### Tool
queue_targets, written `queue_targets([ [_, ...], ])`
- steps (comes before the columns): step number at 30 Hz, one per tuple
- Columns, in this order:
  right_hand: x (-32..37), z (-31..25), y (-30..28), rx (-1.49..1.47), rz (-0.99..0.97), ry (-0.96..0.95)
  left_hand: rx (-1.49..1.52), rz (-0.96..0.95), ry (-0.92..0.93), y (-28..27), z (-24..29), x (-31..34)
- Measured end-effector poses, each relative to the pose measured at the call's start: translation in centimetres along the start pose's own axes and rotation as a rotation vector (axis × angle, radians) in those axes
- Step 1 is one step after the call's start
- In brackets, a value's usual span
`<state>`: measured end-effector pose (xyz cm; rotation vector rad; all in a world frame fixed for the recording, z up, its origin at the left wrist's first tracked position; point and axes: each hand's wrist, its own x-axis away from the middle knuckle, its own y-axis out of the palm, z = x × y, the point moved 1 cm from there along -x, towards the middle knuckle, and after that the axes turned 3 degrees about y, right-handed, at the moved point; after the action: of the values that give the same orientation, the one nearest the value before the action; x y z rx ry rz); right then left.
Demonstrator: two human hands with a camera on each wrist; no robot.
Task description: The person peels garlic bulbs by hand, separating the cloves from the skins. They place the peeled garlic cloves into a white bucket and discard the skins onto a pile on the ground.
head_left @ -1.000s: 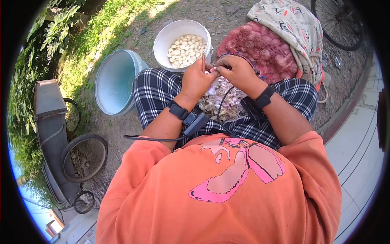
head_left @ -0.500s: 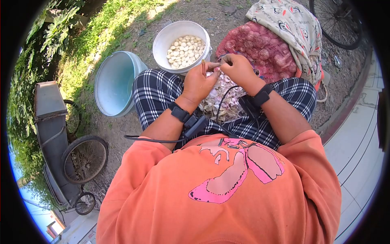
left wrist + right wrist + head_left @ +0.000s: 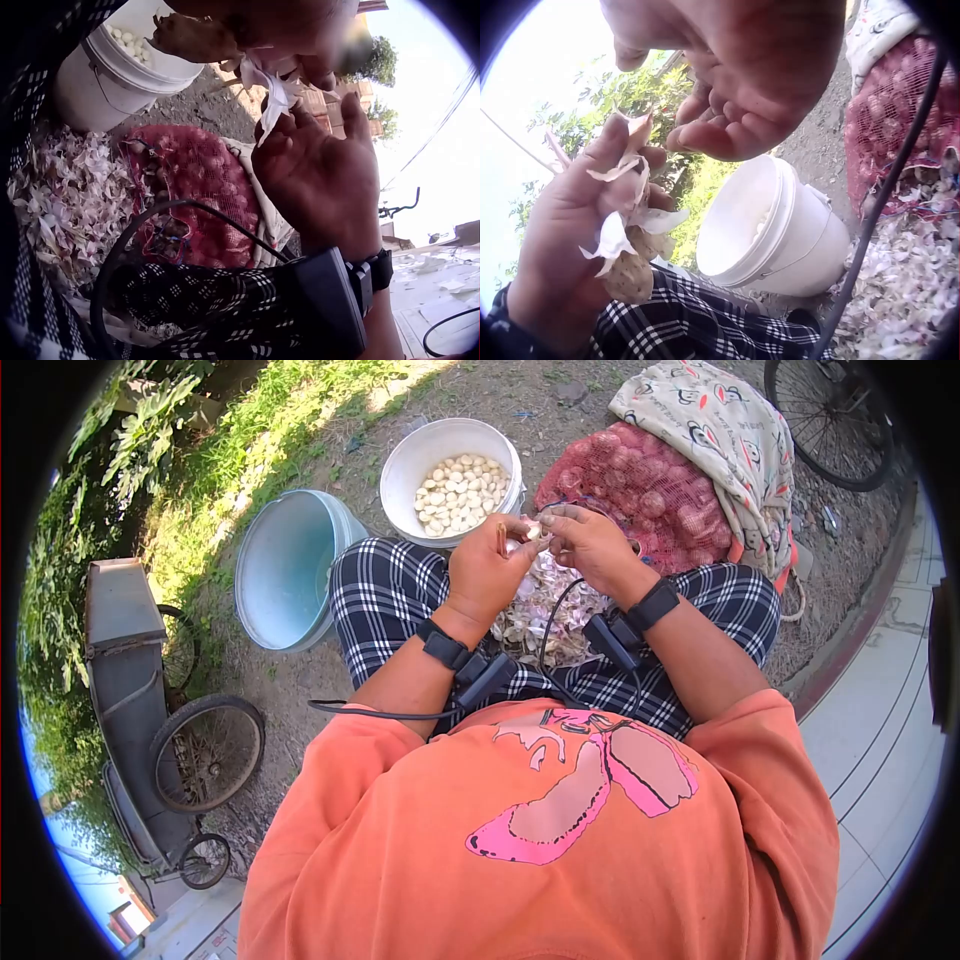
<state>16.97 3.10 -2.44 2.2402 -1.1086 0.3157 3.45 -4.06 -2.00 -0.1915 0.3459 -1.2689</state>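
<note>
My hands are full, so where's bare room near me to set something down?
Bare dirt lies between the blue bucket, the cart wheel and your leg; the tiles on your right are bare too. Crowded: peels fill your lap, white bucket and mesh sack ahead.

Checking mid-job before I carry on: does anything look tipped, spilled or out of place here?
Nothing damaged or tipped. Garlic skins lie heaped loose between the checked trouser legs, while the pale blue bucket beside them looks empty. The white bucket of peeled cloves stands upright.

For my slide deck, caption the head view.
Left hand and right hand peel garlic above skins, beside a white bucket of cloves.
</note>
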Motion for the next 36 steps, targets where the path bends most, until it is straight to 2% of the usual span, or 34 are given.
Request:
queue_targets([
  [1, -0.1, 0.3, -0.1, -0.03, -0.019, 0.025, -0.081, 0.007, 0.087, 0.0, -0.1, 0.0],
  [5, -0.2, 0.4, -0.1, -0.12, -0.02, 0.03, -0.134, 0.049, 0.144, 0.0, 0.1, 0.0],
  [8, -0.4, 0.6, -0.3, -0.196, -0.01, 0.015, -0.172, -0.009, 0.19, 0.0, 0.2, 0.2],
  [11, -0.3, 0.5, -0.6, -0.314, -0.122, 0.092, -0.082, -0.089, 0.115, 0.2, 0.8, 0.5],
  [13, -0.4, 0.1, -0.7, -0.372, -0.225, 0.174, 0.286, -0.046, -0.014, 0.4, 0.3, 0.4],
  [17, -0.3, -0.3, -0.6, -0.447, -0.275, 0.225, 0.373, 0.002, -0.105, 0.3, 1.2, -0.2],
  [19, -0.3, -0.4, -0.4, -0.193, -0.074, 0.069, 0.401, -0.089, -0.268, 0.1, 0.8, -0.5],
  [20, -0.3, -0.4, -0.3, -0.193, -0.075, 0.069, 0.401, -0.088, -0.268, 0.0, 0.9, -0.5],
  [22, -0.3, -0.6, -0.1, 0.215, 0.046, -0.078, 0.4, -0.203, -0.348, 0.1, 1.0, -0.5],
  [23, -0.3, -0.6, -0.1, 0.215, 0.047, -0.078, 0.4, -0.203, -0.349, 0.1, 0.7, -0.5],
  [26, -0.3, -0.3, -0.1, 0.235, -0.05, -0.044, 0.453, -0.149, -0.347, 0.3, -0.2, -0.7],
  [28, -0.9, 0.3, -0.9, 0.009, -0.11, 0.026, 0.687, -0.151, -0.353, 0.5, 0.0, -0.8],
  [29, -0.5, -0.1, -0.6, 0.009, -0.108, 0.026, 0.688, -0.152, -0.353, 0.4, 0.4, -0.8],
  [31, 0.4, -1.2, 0.1, -0.339, -0.259, 0.11, 0.735, -0.077, -0.468, -0.2, 1.0, -1.0],
  [32, 0.4, -1.2, -0.1, -0.338, -0.26, 0.112, 0.726, -0.112, -0.497, -0.6, 0.8, -1.1],
  [34, 0.6, -1.4, -0.3, -0.534, -0.728, 0.135, 0.744, -0.049, -0.548, -0.6, -0.2, -1.1],
  [36, 1.0, -2.0, 0.0, -0.46, -0.671, 0.098, 0.748, 0.001, -0.61, -0.7, -0.1, -1.1],
])
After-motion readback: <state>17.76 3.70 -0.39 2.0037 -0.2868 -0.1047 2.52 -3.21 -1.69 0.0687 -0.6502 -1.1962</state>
